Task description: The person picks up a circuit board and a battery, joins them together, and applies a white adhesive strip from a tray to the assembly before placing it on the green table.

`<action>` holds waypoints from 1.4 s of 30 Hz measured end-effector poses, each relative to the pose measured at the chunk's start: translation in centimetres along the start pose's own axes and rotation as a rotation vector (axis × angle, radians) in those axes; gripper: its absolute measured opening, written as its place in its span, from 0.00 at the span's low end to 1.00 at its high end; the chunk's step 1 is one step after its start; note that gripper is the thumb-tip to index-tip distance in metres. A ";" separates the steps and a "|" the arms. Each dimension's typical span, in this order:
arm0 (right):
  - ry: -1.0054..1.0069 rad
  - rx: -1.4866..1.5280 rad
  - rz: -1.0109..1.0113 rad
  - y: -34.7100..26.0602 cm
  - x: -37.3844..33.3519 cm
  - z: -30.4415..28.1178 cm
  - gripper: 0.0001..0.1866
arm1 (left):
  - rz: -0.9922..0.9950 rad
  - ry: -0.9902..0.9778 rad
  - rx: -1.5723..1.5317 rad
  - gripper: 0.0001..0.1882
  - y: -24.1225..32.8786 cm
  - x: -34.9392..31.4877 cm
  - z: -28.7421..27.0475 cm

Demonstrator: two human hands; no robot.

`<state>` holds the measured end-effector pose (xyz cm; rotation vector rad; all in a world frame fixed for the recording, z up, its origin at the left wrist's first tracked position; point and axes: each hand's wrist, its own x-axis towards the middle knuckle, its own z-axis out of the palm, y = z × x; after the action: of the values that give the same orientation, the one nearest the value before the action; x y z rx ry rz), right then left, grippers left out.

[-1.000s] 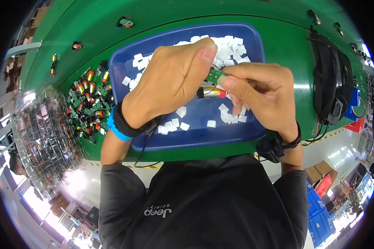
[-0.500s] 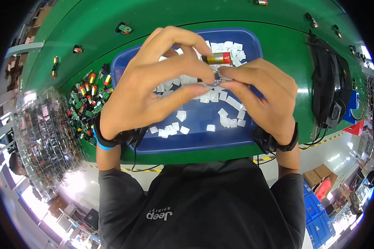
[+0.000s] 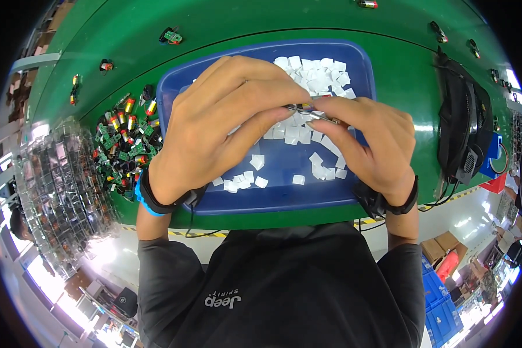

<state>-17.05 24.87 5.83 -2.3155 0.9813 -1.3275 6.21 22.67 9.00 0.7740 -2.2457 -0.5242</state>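
Note:
Over the blue tray (image 3: 307,197), my left hand (image 3: 226,113) and my right hand (image 3: 371,124) meet with fingertips closed around a small wired battery assembly (image 3: 303,110). Thin wires and a narrow silvery piece (image 3: 325,118) show between the fingertips. Only a sliver of the battery's red end shows; my fingers hide the rest. My left thumb and fingers pinch it from the left, my right thumb and forefinger from the right. Below the hands, many white square pieces (image 3: 319,75) lie scattered in the tray.
A heap of wired batteries with green circuit boards (image 3: 124,136) lies left of the tray on the green table (image 3: 232,17). Stacked clear plastic trays (image 3: 69,197) stand at far left. A black bag (image 3: 464,116) lies at right, near a blue box (image 3: 493,153).
My left fingers have curled down over the battery, which stood in plain sight before and is now mostly covered. The silvery piece in the right fingers has tilted.

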 end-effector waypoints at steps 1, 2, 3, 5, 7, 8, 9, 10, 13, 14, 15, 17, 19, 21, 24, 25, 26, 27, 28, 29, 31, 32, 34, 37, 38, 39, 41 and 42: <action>-0.035 -0.026 -0.065 0.4 0.0 -0.2 0.15 | 0.006 0.007 0.003 0.17 0.0 -0.1 0.1; -0.071 -0.052 -0.131 0.8 0.0 -0.3 0.16 | 0.012 0.014 0.006 0.16 0.0 -0.2 0.1; -0.106 -0.077 -0.197 1.0 0.1 -0.5 0.17 | 0.011 0.014 0.006 0.16 0.1 -0.3 0.2; -0.152 -0.062 -0.179 0.3 0.3 -1.1 0.17 | -0.033 0.020 -0.002 0.15 0.4 -0.6 0.2; -0.239 -0.035 -0.142 -0.4 0.5 -1.6 0.18 | -0.053 0.023 -0.005 0.15 0.5 -0.6 0.2; -0.239 -0.035 -0.142 -0.3 0.4 -1.5 0.18 | -0.024 0.008 0.014 0.15 0.4 -0.6 0.1; -0.190 -0.040 -0.128 -0.1 0.1 -1.0 0.19 | 0.006 -0.006 0.034 0.14 0.3 -0.6 0.0; -0.142 -0.046 -0.115 0.1 -0.1 -0.6 0.19 | 0.036 -0.020 0.053 0.14 0.3 -0.5 0.0; -0.131 -0.057 -0.060 -0.2 -0.1 -0.3 0.21 | 0.054 -0.020 0.098 0.13 0.7 -0.6 0.0; -0.167 -0.061 -0.018 -0.4 0.0 -0.3 0.22 | 0.063 -0.021 0.119 0.13 0.8 -0.6 0.0; -0.204 -0.066 0.025 -0.6 0.0 -0.3 0.23 | 0.064 -0.021 0.119 0.13 0.8 -0.6 0.0; -0.196 -0.045 0.073 -1.2 0.2 -0.2 0.23 | 0.126 -0.021 0.186 0.14 0.8 -0.8 0.1; -0.180 -0.003 0.169 -1.6 0.4 -0.2 0.25 | 0.155 -0.021 0.221 0.14 0.7 -0.9 0.1; -0.161 -0.061 0.087 -1.3 0.1 -0.1 0.25 | 0.186 0.008 0.161 0.14 0.2 -1.1 0.1; -0.123 -0.177 -0.078 -0.9 -0.1 -0.5 0.26 | -0.064 0.037 -0.165 0.14 0.6 -0.9 -0.6; -0.143 -0.191 -0.099 -1.3 0.1 -1.1 0.26 | -0.330 0.053 -0.459 0.15 1.0 -0.7 -1.1; -0.161 -0.203 -0.123 -1.6 0.4 -1.8 0.26 | -0.597 0.072 -0.748 0.16 1.3 -0.5 -1.6; -0.180 -0.214 -0.147 -1.8 0.6 -2.0 0.27 | -0.600 0.077 -0.744 0.16 1.2 -0.4 -1.9; -0.181 -0.210 -0.152 -1.9 0.7 -1.9 0.27 | -0.725 -0.086 -0.832 0.14 0.9 -0.1 -2.2; -0.178 -0.203 -0.148 -1.9 0.7 -1.7 0.27 | -0.848 -0.254 -0.917 0.12 0.6 0.0 -2.5; -0.175 -0.191 -0.138 -2.0 0.6 -1.4 0.27 | -0.969 -0.421 -1.004 0.11 0.5 0.0 -2.5; -0.181 -0.189 -0.139 -1.8 0.5 -1.3 0.27 | -0.911 -0.369 -0.999 0.12 0.6 0.0 -2.2; -0.188 -0.159 -0.152 -1.3 0.4 -1.1 0.26 | -0.794 -0.267 -0.985 0.16 0.8 0.0 -1.7; -0.185 -0.033 -0.062 -1.4 0.5 -1.1 0.23 | -0.814 -0.248 -0.968 0.16 1.2 0.1 -1.9; -0.173 0.078 0.033 -1.7 0.6 -1.2 0.21 | -0.824 -0.241 -0.957 0.15 1.3 0.0 -1.9; -0.159 0.189 0.130 -2.0 0.6 -1.3 0.18 | -0.824 -0.240 -0.961 0.15 1.5 -0.1 -1.7; -0.128 0.277 0.350 -2.8 0.8 -1.6 0.16 | -0.731 -0.149 -0.819 0.14 2.3 -0.3 -1.0; -0.092 0.364 0.568 -3.2 0.9 -1.7 0.14 | -0.683 -0.104 -0.748 0.14 2.6 -0.3 -0.7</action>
<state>-16.86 26.65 9.06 -1.6437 1.1410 -1.0452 5.93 24.69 10.70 1.0862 -1.6009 -1.6319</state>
